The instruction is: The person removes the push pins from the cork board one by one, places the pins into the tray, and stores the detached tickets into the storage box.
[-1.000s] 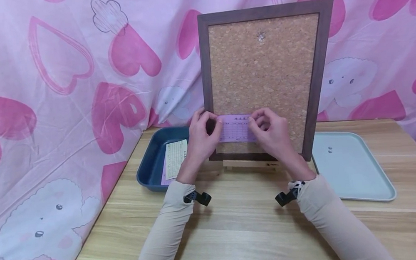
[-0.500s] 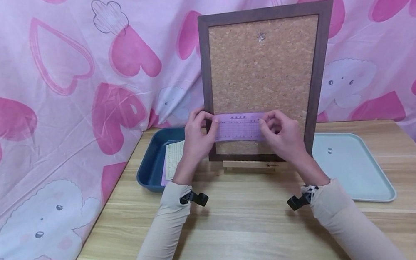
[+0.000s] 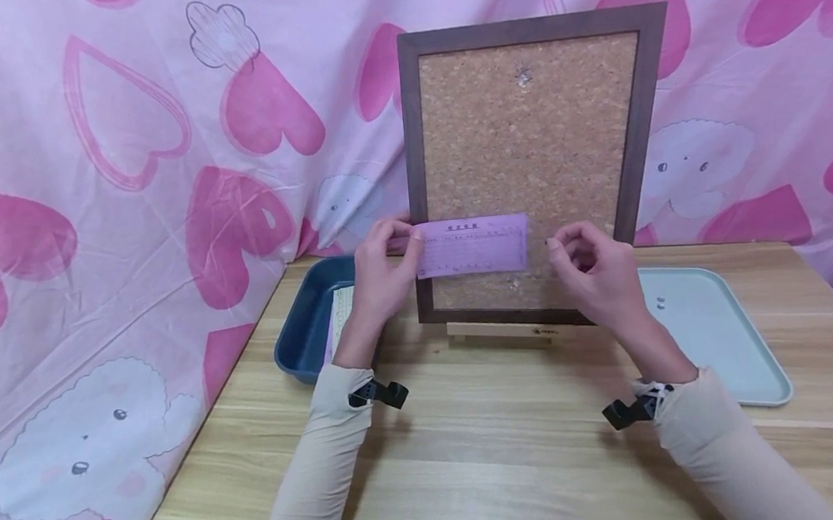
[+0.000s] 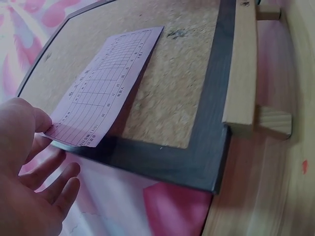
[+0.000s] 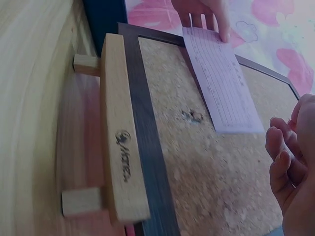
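Observation:
My left hand [image 3: 383, 271] pinches the left end of a purple printed paper slip [image 3: 471, 246] between thumb and fingers. The slip lies across the lower part of a framed cork board [image 3: 534, 148]; in the left wrist view its free end stands off the cork, with a shadow beneath. My right hand [image 3: 602, 271] is apart from the slip, just right of its free edge, thumb and forefinger together with a tiny dark speck at their tips; I cannot tell what the speck is. A small shiny patch [image 5: 192, 116] shows on the cork below the slip.
The board leans on a wooden stand [image 5: 118, 132]. A dark blue tub [image 3: 296, 338] at left holds a pale yellow slip [image 3: 341, 305] over a purple one. A light grey-green tray [image 3: 725, 331] at right bears two small silver pieces [image 3: 661, 302]. A pink patterned curtain [image 3: 162, 276] hangs behind.
My right hand has moved right and off the slip, baring its right edge. My left hand has shifted left with the slip, uncovering the shiny patch on the cork.

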A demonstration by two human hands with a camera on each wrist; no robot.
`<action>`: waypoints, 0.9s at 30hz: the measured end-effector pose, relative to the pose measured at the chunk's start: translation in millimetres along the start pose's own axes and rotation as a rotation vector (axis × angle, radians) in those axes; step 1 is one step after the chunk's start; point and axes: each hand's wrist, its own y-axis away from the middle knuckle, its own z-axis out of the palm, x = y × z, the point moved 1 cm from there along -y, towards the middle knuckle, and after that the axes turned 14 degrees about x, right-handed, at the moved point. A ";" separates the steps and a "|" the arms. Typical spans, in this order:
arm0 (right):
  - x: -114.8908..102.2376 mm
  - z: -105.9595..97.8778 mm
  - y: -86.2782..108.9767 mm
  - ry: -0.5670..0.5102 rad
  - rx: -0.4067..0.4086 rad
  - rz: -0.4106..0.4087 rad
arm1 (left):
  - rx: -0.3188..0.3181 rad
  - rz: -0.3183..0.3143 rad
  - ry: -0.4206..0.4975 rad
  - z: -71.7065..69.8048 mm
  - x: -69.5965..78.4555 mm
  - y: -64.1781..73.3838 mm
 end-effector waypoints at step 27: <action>30.0 -81.4 3.8 -0.016 0.188 0.031 | -0.003 -0.123 0.006 -50.4 -23.6 -1.6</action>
